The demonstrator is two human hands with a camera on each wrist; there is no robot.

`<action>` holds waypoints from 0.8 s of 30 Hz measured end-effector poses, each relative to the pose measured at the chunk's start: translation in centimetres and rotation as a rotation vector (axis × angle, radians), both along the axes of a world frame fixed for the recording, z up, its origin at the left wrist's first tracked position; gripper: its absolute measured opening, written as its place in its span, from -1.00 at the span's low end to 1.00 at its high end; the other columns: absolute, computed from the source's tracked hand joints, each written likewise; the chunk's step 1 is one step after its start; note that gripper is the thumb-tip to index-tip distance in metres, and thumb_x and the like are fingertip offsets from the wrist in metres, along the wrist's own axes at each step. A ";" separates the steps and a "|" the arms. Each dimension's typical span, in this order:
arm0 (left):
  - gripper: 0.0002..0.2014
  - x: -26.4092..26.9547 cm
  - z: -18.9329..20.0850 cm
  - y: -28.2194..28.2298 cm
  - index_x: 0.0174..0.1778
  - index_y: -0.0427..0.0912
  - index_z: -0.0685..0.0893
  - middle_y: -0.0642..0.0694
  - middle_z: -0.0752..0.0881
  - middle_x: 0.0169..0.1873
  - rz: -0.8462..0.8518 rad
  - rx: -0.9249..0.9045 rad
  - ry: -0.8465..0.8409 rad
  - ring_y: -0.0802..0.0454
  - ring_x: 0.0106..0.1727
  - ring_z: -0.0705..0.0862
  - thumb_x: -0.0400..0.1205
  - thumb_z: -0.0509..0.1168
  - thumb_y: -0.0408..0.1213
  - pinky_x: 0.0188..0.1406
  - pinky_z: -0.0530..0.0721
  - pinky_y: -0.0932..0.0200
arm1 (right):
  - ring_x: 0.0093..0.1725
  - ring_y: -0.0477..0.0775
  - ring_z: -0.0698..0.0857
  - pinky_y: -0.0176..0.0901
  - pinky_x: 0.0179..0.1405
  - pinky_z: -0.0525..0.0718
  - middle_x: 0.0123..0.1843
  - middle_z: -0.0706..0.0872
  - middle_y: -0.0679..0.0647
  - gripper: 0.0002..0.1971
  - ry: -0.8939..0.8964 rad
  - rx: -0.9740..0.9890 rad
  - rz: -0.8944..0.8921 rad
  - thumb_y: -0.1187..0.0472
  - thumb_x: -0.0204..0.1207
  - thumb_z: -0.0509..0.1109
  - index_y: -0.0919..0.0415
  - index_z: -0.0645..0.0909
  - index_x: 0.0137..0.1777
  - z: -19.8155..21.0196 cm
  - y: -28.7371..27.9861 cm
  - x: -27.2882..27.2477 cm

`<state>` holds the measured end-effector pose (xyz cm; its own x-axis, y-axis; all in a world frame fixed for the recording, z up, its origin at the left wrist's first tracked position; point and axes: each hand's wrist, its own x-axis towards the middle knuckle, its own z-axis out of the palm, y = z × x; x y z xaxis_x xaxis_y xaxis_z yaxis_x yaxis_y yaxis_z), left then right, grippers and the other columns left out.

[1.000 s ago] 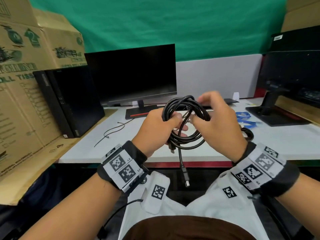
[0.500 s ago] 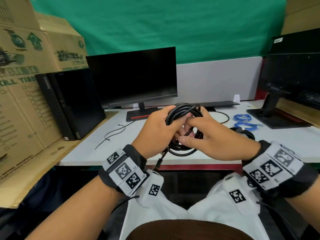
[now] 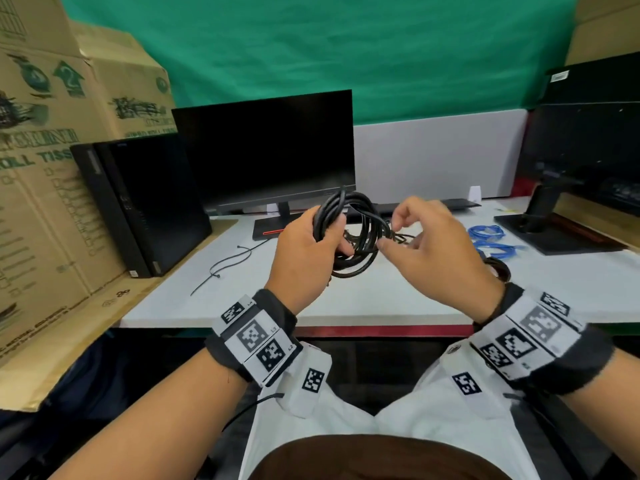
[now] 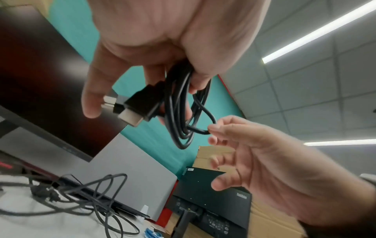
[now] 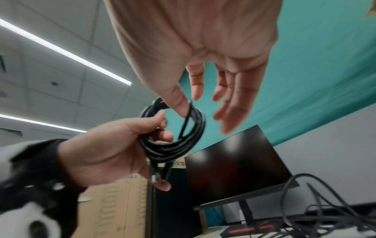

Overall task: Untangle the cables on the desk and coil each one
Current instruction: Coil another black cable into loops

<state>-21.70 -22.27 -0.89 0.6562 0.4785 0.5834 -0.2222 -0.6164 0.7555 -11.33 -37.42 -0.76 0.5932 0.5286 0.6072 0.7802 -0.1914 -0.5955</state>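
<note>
A black cable point(image 3: 360, 237) wound into a small coil hangs above the white desk point(image 3: 381, 299). My left hand point(image 3: 304, 251) grips one side of the coil, and in the left wrist view the cable point(image 4: 179, 112) shows a flat plug point(image 4: 134, 109) sticking out by the fingers. My right hand point(image 3: 426, 251) is just right of the coil. Its thumb and forefinger pinch one strand that sticks out sideways, while the other fingers are spread. In the right wrist view the thumb lies against the coil point(image 5: 173, 148).
A blue cable point(image 3: 488, 237) and a small black coil point(image 3: 498, 268) lie on the desk by my right wrist. A thin black tie point(image 3: 225, 268) lies at the left. Loose black cables point(image 4: 91, 193) sprawl before the monitor point(image 3: 266, 154). A PC tower point(image 3: 138, 202) and cardboard boxes point(image 3: 41, 168) stand left, and a second monitor point(image 3: 588, 150) right.
The dangling plug end is now gathered up at the coil. My right hand has come out of the loops and moved right, holding only one strand. Both hands sit slightly higher.
</note>
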 end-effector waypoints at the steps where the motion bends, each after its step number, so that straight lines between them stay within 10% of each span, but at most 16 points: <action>1: -0.83 -0.1 0.0 -0.3 -0.13 0.05 0.64 -0.04 0.80 -0.37 0.004 -0.018 -0.008 0.16 -0.48 0.63 0.77 0.23 -0.13 -0.61 0.66 0.08 | -0.38 -0.01 0.64 0.02 -0.22 0.71 -0.13 0.64 -0.01 -0.80 0.040 0.040 -0.008 0.11 0.47 0.53 -0.02 0.52 -0.18 -0.2 0.1 0.3; 4: -0.83 -0.1 -0.1 -1.2 -0.12 0.09 0.64 -0.02 0.80 -0.37 -0.025 0.019 -0.011 0.16 -0.43 0.66 0.77 0.23 -0.13 -0.51 0.70 0.04 | -0.45 0.04 0.77 0.18 -0.29 0.83 -0.40 0.76 0.12 -0.78 0.213 0.101 0.089 0.12 0.59 0.44 0.20 0.67 -0.26 -0.3 0.4 0.5; 8: -0.69 -0.2 0.4 -0.8 -0.15 -0.23 0.72 -0.09 0.84 -0.31 -0.126 -0.132 0.039 0.06 -0.32 0.75 0.79 0.22 -0.13 -0.41 0.71 0.08 | -0.10 0.11 0.78 0.00 0.08 0.82 -0.32 0.80 0.11 -0.54 0.613 0.214 0.464 -0.07 0.60 0.38 0.09 0.69 -0.51 0.3 0.4 0.2; 13: -0.73 -0.4 1.2 0.3 -0.21 -0.20 0.71 -0.14 0.85 -0.14 -0.283 -0.161 0.024 -0.02 -0.02 0.82 0.77 0.25 -0.22 -0.11 0.68 0.35 | -0.25 0.28 -0.03 0.20 0.00 0.78 -0.65 0.15 -0.02 -0.63 1.009 0.229 0.679 0.04 0.58 0.41 0.30 0.58 -0.34 0.7 -0.3 0.7; 15: -0.76 -0.4 1.3 0.6 -0.21 -0.09 0.71 0.06 0.83 -0.18 -0.188 0.018 0.045 0.17 -0.11 0.77 0.76 0.27 -0.19 -0.15 0.60 0.47 | -0.31 0.19 0.01 0.14 -0.16 0.79 -0.66 0.12 -0.08 -0.69 0.936 0.181 0.625 0.09 0.55 0.45 0.40 0.65 0.01 0.9 -0.3 0.8; 19: -0.74 -0.8 1.4 1.4 -0.27 0.11 0.65 0.19 0.74 -0.39 -0.110 0.202 0.095 0.26 -0.35 0.70 0.76 0.27 -0.16 -0.36 0.59 0.45 | -0.61 -0.01 0.15 -0.10 -0.58 0.58 -0.61 0.13 -0.08 -0.44 0.524 0.032 0.477 0.10 0.62 0.44 0.11 0.31 -0.59 1.3 -0.4 1.0; 24: -0.65 -1.5 2.2 2.6 -0.34 0.28 0.49 0.19 0.62 -0.49 0.036 0.528 0.054 0.23 -0.48 0.56 0.66 0.27 -0.29 -0.43 0.41 0.43 | -0.68 0.04 0.23 -0.11 -0.61 0.51 -0.57 0.12 -0.01 -0.41 0.472 -0.119 0.482 -0.20 0.55 0.37 0.02 0.18 -0.55 0.9 -0.5 1.0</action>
